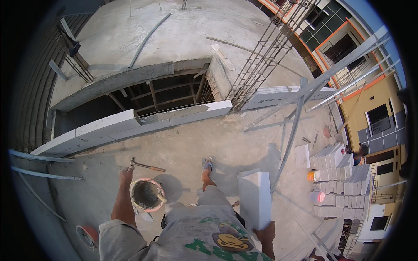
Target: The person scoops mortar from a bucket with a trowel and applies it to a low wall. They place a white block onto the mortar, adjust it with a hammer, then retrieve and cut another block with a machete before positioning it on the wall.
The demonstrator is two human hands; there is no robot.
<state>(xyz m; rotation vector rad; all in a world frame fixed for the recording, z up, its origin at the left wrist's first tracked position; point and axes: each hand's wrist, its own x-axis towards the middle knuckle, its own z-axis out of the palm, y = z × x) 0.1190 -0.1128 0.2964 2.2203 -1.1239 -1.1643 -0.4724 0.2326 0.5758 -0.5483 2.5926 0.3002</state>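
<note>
My left hand point(126, 175) reaches forward with its fingers closed at the metal head of a hammer point(150, 167), whose wooden handle points right. Close by that forearm stands a bucket point(146, 194) with grey mortar inside and a smeared pinkish rim. On my right side, a long pale lightweight concrete block point(254, 200) is tilted against my body. My right hand point(265, 235) grips the block's near end, with some fingers hidden behind it. My sandalled foot point(207, 164) is forward on the concrete floor.
A low block wall point(174, 119) runs across ahead, beside an opening with timber props. A rebar column point(261, 56) rises behind it. Diagonal metal braces point(294, 126) stand at right, before stacked blocks point(337, 174) and a person point(360, 151). A reddish bucket point(87, 237) sits at lower left.
</note>
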